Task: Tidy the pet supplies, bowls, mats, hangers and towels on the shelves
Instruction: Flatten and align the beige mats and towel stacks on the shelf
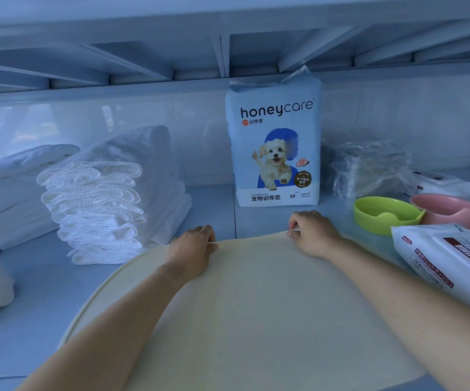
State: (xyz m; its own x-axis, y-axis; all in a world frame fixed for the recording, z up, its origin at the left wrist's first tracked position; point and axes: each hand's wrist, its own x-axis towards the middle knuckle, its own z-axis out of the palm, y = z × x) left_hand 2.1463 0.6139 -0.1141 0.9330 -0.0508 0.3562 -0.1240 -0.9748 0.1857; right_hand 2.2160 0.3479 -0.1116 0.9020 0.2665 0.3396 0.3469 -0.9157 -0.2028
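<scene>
Your left hand and right hand each pinch far edge of cream mat. Mat on shelf spreads from grip toward 6 o'clock. Pad pack stands near at 12 o'clock, right hand nearer it.

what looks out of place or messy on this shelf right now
The crumpled clear plastic right of the training pad pack looks loose and untidy, unlike the neatly folded towels at left. The wipes pack at right lies askew, seemingly overlapping the cream mat, whose far edge the left hand and right hand pinch.
</scene>
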